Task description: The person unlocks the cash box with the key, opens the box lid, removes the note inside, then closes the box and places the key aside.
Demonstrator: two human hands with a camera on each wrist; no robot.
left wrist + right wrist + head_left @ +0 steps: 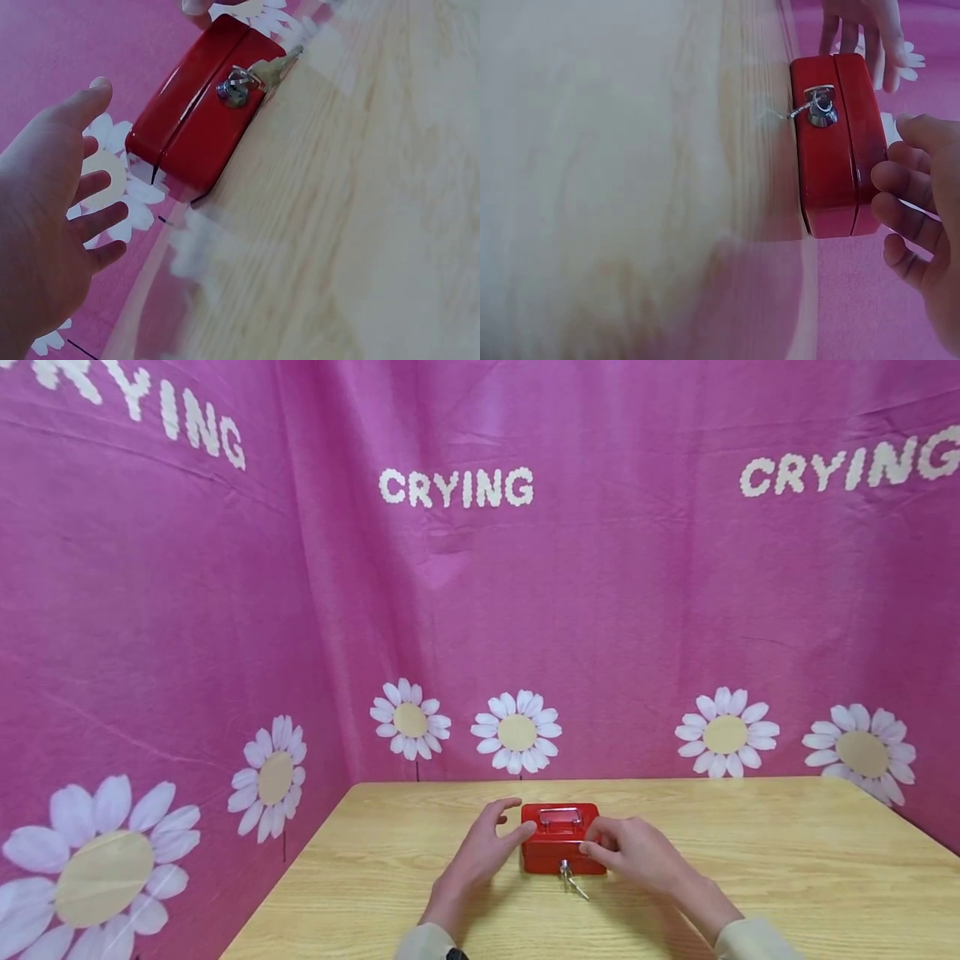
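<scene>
A small red metal cash box point(543, 858) sits shut on the table, its lock facing me. On its lid is a folded wire carry handle point(561, 811). A key on a ring point(271, 73) hangs from the silver lock point(233, 93). My left hand point(478, 852) is held at the box's left side, fingers spread and relaxed, thumb near the lid's edge. On the other side my right hand point(647, 858) hovers with loosely bent fingers point(904, 184), its fingertips right at the lid's right edge. Neither hand grips anything.
The light wood-grain table point(750, 843) extends around the box. Behind it and at the left hangs a pink cloth point(615, 610) printed with white daisies and lettering. A dark band point(456, 954) shows at the left cuff.
</scene>
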